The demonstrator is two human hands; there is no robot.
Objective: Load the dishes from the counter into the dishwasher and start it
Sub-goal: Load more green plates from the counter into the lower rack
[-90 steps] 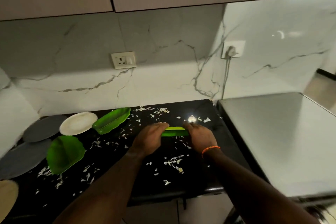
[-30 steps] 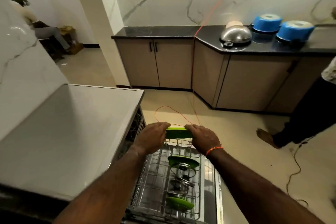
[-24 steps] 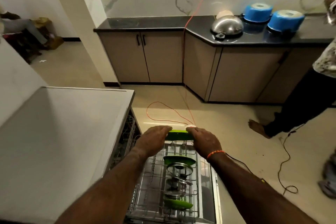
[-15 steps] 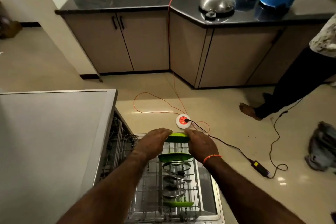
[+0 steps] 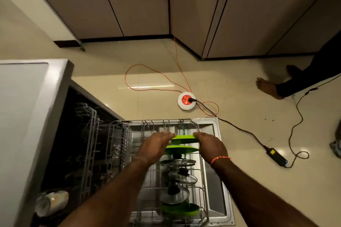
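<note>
Presently: green plate point(image 5: 182, 138), gripped edgewise by left hand point(image 5: 156, 145) and right hand point(image 5: 210, 145) fingers, suiting lower rack point(image 5: 203, 171) slots.

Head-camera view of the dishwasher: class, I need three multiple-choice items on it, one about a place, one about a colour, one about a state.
1. Where is the held green plate?
A. On the floor
B. Over the far end of the pulled-out lower rack
C. On the dishwasher top

2. What colour is the centre of the round socket hub on the floor?
A. Blue
B. Green
C. Red-orange

3. How is the plate held?
A. On edge between the left hand and right hand
B. Flat on one palm
C. Not held at all

Answers: 1 B, the plate hangs above the rack's far rows, just beyond another green plate already slotted. 2 C, the hub's white rim surrounds a red-orange face. 3 A, one hand grips each end and only the thin edge shows.
</note>
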